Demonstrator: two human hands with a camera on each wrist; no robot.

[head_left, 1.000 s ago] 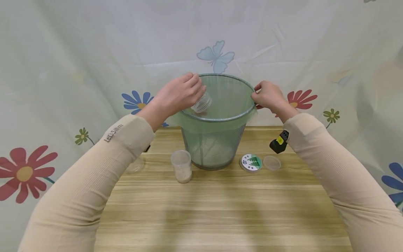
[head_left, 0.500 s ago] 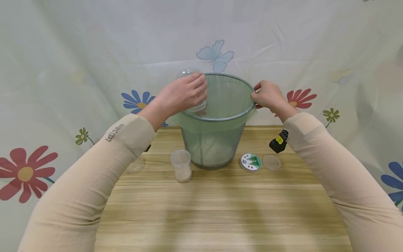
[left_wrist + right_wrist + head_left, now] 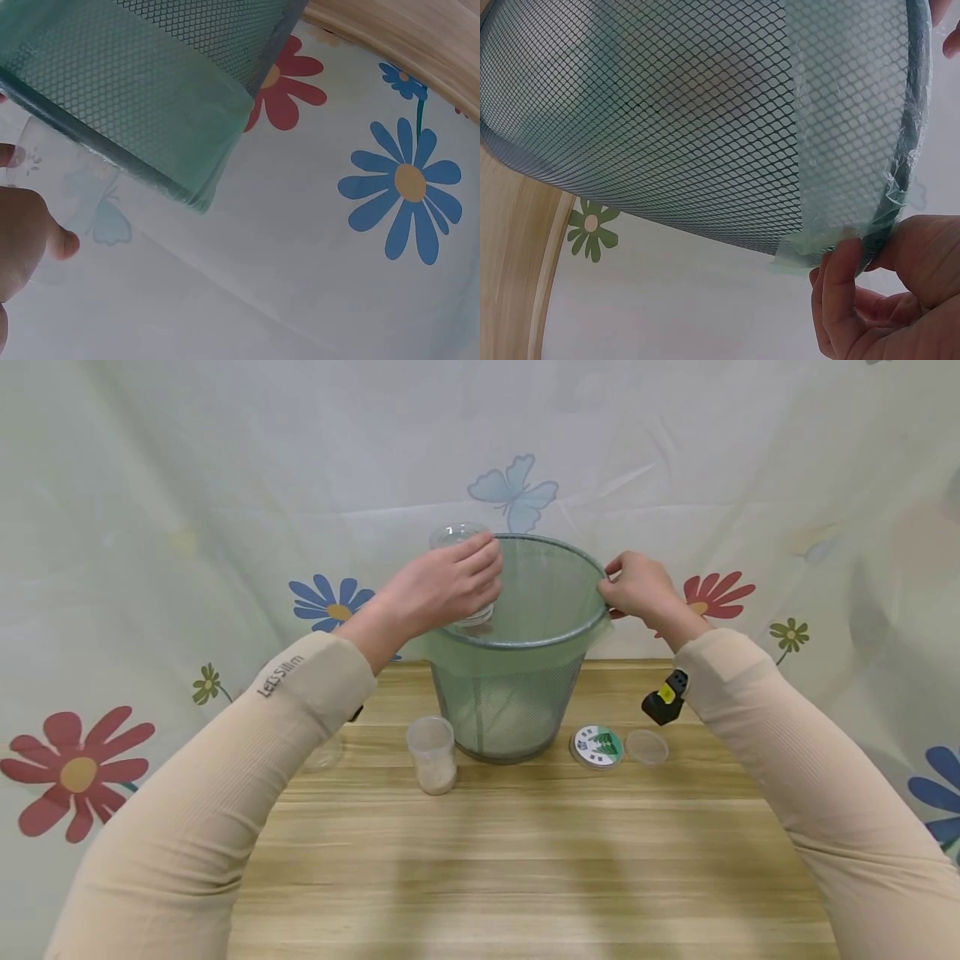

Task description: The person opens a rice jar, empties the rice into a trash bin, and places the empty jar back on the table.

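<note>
My left hand [image 3: 442,585] grips a clear plastic jar [image 3: 453,533] at the left side of the wire mesh bin [image 3: 510,710]. The jar's base faces up, and its threaded mouth points down inside the rim. In the left wrist view the clear jar [image 3: 49,157] shows between thumb and fingers, crossing the bin's edge. A thin green bin liner [image 3: 517,660] is folded over the rim. On the opposite side my right hand [image 3: 641,585] pinches the rim and liner between thumb and fingers, seen closely in the right wrist view.
A clear cup [image 3: 432,756] with pale contents stands before the bin on the wooden table [image 3: 525,860]. To the right lie a round printed lid [image 3: 597,747] and a clear lid [image 3: 647,747]. A clear piece [image 3: 326,753] lies left, partly behind the sleeve. A flowered curtain hangs behind.
My left hand has tipped the jar so its base now faces up, then shifted it slightly right. The right hand keeps its hold on the rim.
</note>
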